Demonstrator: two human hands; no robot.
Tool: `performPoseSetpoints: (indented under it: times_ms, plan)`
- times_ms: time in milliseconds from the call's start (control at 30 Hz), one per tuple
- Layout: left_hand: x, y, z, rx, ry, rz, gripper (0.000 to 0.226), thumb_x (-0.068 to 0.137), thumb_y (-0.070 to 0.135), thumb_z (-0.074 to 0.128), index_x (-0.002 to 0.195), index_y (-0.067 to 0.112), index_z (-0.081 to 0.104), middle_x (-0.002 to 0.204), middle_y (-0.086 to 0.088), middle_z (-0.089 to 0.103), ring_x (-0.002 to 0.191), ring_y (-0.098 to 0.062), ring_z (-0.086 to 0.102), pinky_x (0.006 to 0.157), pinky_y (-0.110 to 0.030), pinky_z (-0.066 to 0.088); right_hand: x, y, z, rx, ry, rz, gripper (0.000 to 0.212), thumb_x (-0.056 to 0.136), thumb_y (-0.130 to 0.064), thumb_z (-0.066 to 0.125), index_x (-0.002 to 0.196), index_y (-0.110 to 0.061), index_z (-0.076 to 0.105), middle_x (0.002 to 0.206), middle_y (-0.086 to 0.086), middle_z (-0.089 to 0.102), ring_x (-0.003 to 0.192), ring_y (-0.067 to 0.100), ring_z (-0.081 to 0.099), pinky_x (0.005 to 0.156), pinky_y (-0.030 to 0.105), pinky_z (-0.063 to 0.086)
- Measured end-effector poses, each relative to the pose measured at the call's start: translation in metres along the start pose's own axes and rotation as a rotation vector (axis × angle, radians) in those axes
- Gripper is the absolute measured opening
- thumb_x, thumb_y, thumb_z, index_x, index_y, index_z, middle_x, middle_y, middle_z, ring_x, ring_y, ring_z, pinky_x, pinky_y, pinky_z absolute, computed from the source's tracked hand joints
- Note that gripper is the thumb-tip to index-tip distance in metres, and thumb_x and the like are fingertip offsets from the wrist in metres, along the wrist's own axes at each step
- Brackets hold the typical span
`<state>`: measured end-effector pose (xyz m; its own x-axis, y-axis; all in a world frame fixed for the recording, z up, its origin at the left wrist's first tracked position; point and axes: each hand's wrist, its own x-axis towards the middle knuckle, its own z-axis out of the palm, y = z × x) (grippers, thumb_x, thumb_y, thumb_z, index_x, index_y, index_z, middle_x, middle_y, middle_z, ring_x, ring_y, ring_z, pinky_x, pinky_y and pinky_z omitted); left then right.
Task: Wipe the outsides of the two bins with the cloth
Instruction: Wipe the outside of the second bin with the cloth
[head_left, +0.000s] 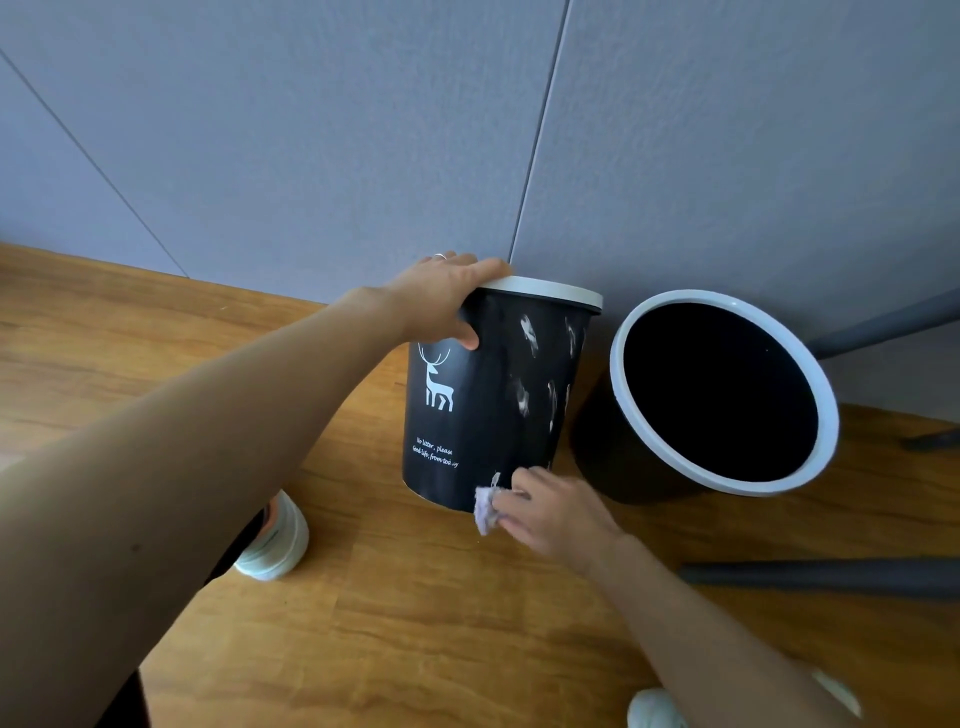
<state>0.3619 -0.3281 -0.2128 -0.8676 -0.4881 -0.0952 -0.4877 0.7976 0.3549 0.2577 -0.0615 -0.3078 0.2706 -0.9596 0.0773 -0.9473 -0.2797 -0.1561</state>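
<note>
The floor is brown wood, and a gray wall with thin lines stands behind it. Two black bins with white rims sit on the floor by the wall, near each other.

The left hand is closed around the top rim of the deer bin. The thumb is on the front side and the fingers go over the rim. There is a ring on one finger. This bin has a white deer and some white words on it, and pale smudges on its right side.

The right hand is closed on a small crumpled cloth. The cloth is pale purple and white. It is pressed against the bottom of the deer bin, on the right side, just above the floor.

The open bin stands just to the right of that hand. Its inside looks dark.

Two white shoes show near the bottom, the left shoe and the right shoe. Dark gray furniture legs are at the right.
</note>
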Motion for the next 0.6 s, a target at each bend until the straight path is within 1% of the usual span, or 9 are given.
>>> performPoseSetpoints:
  times_ms: [67,133,200,267,300,333,400,533,600]
  plan:
    - [0.000,0.000,0.001,-0.004,0.003,-0.005,0.082,0.066,0.029,0.085,0.134,0.033,0.038,0.110,-0.001,0.054,0.108,-0.027,0.046,0.093,-0.036,0.036,0.003,0.003,-0.001,0.002,0.001,-0.026,0.014,0.081,-0.024,0.073,0.079,-0.021,0.060,0.073,-0.005,0.049,0.059,0.009,0.047,0.041,0.023,0.045]
    - [0.000,0.000,0.001,-0.005,0.000,-0.009,0.084,0.066,0.029,0.085,0.135,0.032,0.038,0.111,-0.002,0.054,0.109,-0.027,0.046,0.096,-0.038,0.037,0.015,0.009,-0.010,0.024,0.075,0.006,0.007,0.084,-0.023,0.069,0.084,-0.020,0.063,0.076,-0.002,0.052,0.064,0.012,0.051,0.044,0.026,0.047]
    - [0.000,0.001,0.001,0.001,0.001,-0.012,0.085,0.066,0.029,0.085,0.136,0.031,0.038,0.112,-0.003,0.054,0.111,-0.028,0.046,0.096,-0.039,0.038,0.033,0.022,-0.024,0.035,0.229,0.135,0.006,0.085,-0.022,0.068,0.090,-0.018,0.067,0.081,0.000,0.055,0.069,0.015,0.055,0.048,0.026,0.049]
    - [0.001,0.001,0.001,0.003,-0.002,-0.017,0.085,0.066,0.029,0.085,0.136,0.031,0.037,0.113,-0.003,0.054,0.111,-0.029,0.046,0.096,-0.039,0.038,0.051,0.035,-0.037,0.047,0.345,0.268,0.011,0.086,-0.023,0.070,0.095,-0.018,0.069,0.083,0.000,0.056,0.073,0.015,0.055,0.050,0.024,0.044]
    - [0.001,0.001,0.001,0.001,-0.004,-0.019,0.086,0.066,0.029,0.085,0.137,0.031,0.037,0.113,-0.003,0.054,0.111,-0.028,0.046,0.096,-0.039,0.038,0.056,0.038,-0.041,0.055,0.372,0.303,0.012,0.087,-0.024,0.069,0.098,-0.018,0.069,0.083,0.000,0.056,0.074,0.015,0.054,0.052,0.022,0.041]
    - [0.001,0.001,0.001,-0.001,-0.005,-0.021,0.086,0.066,0.029,0.085,0.137,0.031,0.037,0.112,-0.003,0.053,0.111,-0.028,0.046,0.096,-0.039,0.038,0.057,0.039,-0.041,0.066,0.378,0.320,0.013,0.088,-0.024,0.068,0.099,-0.017,0.069,0.084,0.000,0.055,0.074,0.015,0.054,0.054,0.022,0.040]
    - [0.000,0.000,0.000,-0.008,-0.009,-0.023,0.085,0.067,0.028,0.085,0.136,0.032,0.037,0.112,-0.003,0.053,0.111,-0.028,0.045,0.096,-0.041,0.039,0.049,0.035,-0.035,0.088,0.341,0.299,0.012,0.089,-0.023,0.067,0.099,-0.017,0.067,0.086,0.000,0.053,0.075,0.015,0.054,0.055,0.023,0.044]
    - [-0.001,0.000,0.000,-0.015,-0.017,-0.028,0.083,0.067,0.028,0.084,0.135,0.033,0.037,0.112,-0.003,0.053,0.111,-0.028,0.045,0.096,-0.045,0.040,0.023,0.022,-0.020,0.080,0.178,0.076,0.006,0.089,-0.020,0.067,0.093,-0.016,0.067,0.083,0.001,0.054,0.071,0.015,0.055,0.051,0.027,0.052]
    - [-0.001,0.000,0.000,-0.013,-0.019,-0.031,0.085,0.067,0.028,0.084,0.137,0.033,0.036,0.113,-0.003,0.053,0.112,-0.028,0.045,0.097,-0.046,0.040,0.029,0.027,-0.025,0.093,0.193,0.104,0.008,0.088,-0.020,0.067,0.095,-0.015,0.069,0.084,0.002,0.057,0.073,0.017,0.057,0.053,0.032,0.054]
